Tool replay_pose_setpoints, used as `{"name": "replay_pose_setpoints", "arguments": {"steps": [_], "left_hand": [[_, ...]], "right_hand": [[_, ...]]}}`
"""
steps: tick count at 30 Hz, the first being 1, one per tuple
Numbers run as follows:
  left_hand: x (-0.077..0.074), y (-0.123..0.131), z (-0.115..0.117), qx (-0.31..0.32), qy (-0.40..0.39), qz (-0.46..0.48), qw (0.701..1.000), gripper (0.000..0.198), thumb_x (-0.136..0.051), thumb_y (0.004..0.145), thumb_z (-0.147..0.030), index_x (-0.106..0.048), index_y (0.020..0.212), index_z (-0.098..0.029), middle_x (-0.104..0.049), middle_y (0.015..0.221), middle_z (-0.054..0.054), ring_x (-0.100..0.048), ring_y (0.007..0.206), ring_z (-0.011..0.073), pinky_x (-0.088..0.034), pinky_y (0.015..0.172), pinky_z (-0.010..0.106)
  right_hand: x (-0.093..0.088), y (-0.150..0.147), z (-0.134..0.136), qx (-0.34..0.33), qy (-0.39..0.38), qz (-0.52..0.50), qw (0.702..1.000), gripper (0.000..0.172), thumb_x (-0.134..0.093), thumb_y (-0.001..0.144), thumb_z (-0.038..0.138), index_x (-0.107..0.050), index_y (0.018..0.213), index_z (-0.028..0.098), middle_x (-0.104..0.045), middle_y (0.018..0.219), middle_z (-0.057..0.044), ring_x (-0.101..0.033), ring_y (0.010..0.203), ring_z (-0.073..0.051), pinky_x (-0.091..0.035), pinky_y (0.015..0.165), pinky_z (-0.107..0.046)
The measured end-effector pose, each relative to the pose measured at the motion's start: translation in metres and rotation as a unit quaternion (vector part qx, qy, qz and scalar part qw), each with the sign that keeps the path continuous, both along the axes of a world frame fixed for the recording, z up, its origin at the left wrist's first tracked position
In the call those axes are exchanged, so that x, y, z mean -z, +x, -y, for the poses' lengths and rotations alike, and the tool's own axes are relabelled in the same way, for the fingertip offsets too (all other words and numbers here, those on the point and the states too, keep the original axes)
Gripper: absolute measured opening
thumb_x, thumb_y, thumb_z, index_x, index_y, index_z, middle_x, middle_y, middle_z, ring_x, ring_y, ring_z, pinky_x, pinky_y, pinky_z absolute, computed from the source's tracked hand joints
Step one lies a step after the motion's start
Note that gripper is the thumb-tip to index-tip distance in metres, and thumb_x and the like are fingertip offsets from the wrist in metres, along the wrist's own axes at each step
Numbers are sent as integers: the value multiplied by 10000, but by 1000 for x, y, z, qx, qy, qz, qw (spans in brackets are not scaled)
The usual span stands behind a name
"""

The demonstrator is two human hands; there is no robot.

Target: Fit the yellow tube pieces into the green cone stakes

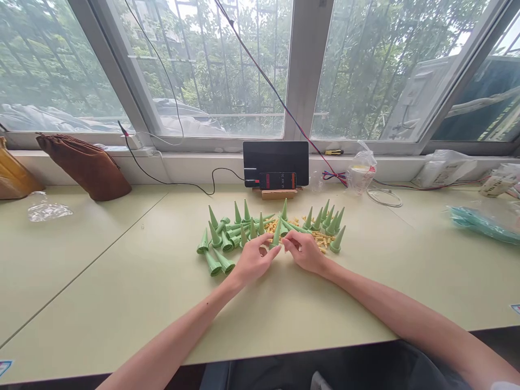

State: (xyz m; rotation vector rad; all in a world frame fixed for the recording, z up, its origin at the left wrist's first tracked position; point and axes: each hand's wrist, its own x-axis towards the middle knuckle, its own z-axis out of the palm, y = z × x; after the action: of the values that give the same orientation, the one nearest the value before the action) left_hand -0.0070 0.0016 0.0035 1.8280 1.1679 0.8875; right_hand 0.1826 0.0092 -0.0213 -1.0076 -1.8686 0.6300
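A heap of green plastic cones [227, 233] lies on the pale green table [122, 281], some upright, some on their sides. Small yellow pieces [320, 238] are scattered among them. My left hand [254, 260] pinches one green cone [277, 236] near its wide end, tip pointing up. My right hand [304, 252] is closed close beside that cone's base, fingertips pinched on something too small to name. More upright cones [331, 222] stand to the right of my hands.
A black tablet [276, 162] and a phone [278, 180] stand on a wooden holder at the windowsill. A brown pouch [87, 165] lies far left. Plastic bags [361, 170] and a teal packet [483, 225] sit at the right. Cables run along the sill.
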Motion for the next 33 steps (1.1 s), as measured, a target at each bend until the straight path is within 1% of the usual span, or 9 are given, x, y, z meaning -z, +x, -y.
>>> {"name": "replay_pose_setpoints", "arguments": {"steps": [3,7,10,13,15,17,22,27,33], "left_hand": [[-1,-1,1,12,8,3,1000,411,-576,855,-469,-624,1160,-196,-657,993,65,-534,524,95,-477,487,241],[-5,0,2,25,15,-2,1000,384,-584,861,-418,-624,1178,-204,-650,1044,62,-512,535,87,-476,497,237],[-5,2,2,29,57,2,998,353,-584,868,-366,-630,1173,-195,-638,1050,67,-515,568,91,-493,523,238],[-4,3,1,46,105,9,993,300,-551,894,-315,-645,1160,-216,-611,1066,65,-524,602,93,-506,538,237],[-3,3,1,48,125,8,991,289,-528,910,-293,-639,1170,-231,-598,1078,62,-526,605,89,-504,530,231],[-3,4,1,40,137,5,990,291,-524,917,-285,-625,1185,-233,-595,1061,57,-527,600,87,-497,517,224],[-1,4,1,20,144,4,989,288,-529,924,-297,-602,1194,-229,-609,1040,48,-532,596,89,-485,508,219],[1,4,0,-2,143,3,990,286,-544,917,-309,-601,1182,-217,-615,1047,52,-540,594,91,-484,525,227],[2,3,-1,7,160,-20,987,276,-552,913,-275,-617,1176,-224,-626,1059,46,-522,599,86,-475,567,228]], "right_hand": [[-3,-3,2,-25,-107,-85,990,362,-490,934,487,-512,695,215,-584,609,-11,-449,431,-125,-355,463,-276],[-9,-5,2,-61,-242,-187,950,378,-565,872,508,-493,662,202,-539,506,23,-434,372,-103,-299,372,-236],[-10,-4,1,-81,-300,-230,922,336,-604,844,425,-505,636,181,-533,492,27,-440,382,-88,-293,368,-213],[-10,-2,0,-129,-345,-286,885,284,-619,824,336,-509,624,167,-520,511,28,-440,406,-78,-283,378,-201],[-10,0,-1,-163,-375,-317,856,283,-628,825,329,-514,630,158,-488,524,37,-442,425,-70,-284,398,-196],[-11,0,-2,-182,-393,-332,838,294,-630,840,350,-521,650,153,-473,540,41,-449,440,-66,-290,415,-193],[-13,-1,-3,-193,-397,-323,837,339,-605,880,413,-530,668,159,-485,542,32,-457,441,-76,-291,406,-197],[-12,-3,-3,-181,-395,-318,843,340,-622,872,427,-566,677,154,-508,543,26,-460,431,-76,-303,387,-196],[-8,-4,-3,-165,-370,-315,858,333,-649,854,418,-583,671,147,-542,528,12,-468,419,-81,-332,379,-196]]}}
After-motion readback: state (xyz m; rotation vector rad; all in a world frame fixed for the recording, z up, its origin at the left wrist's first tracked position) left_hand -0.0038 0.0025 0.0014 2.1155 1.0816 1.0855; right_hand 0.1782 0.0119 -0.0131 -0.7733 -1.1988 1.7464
